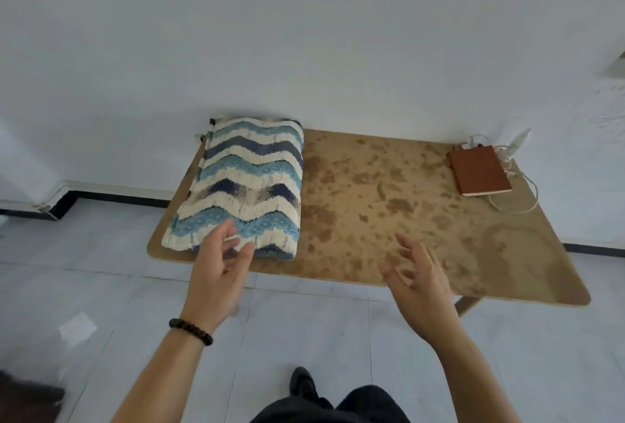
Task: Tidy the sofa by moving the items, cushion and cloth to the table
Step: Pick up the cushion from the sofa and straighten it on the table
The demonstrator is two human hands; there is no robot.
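Note:
A cushion (247,186) with blue, navy and cream zigzag stripes lies flat on the left part of the stained wooden table (422,240). My left hand (220,267), with a bead bracelet on the wrist, hovers open at the cushion's near edge, fingers spread and holding nothing. Over the table's front edge, to the right of the cushion, my right hand (419,280) is open too, with its fingers apart. A brown notebook (479,170) rests at the table's far right corner. The sofa and the cloth are out of view.
White cables and a charger (507,165) lie beside and behind the notebook. The table stands against a white wall on a pale tiled floor. A dark object (23,395) shows at the bottom left corner. My legs and one shoe (301,385) are below.

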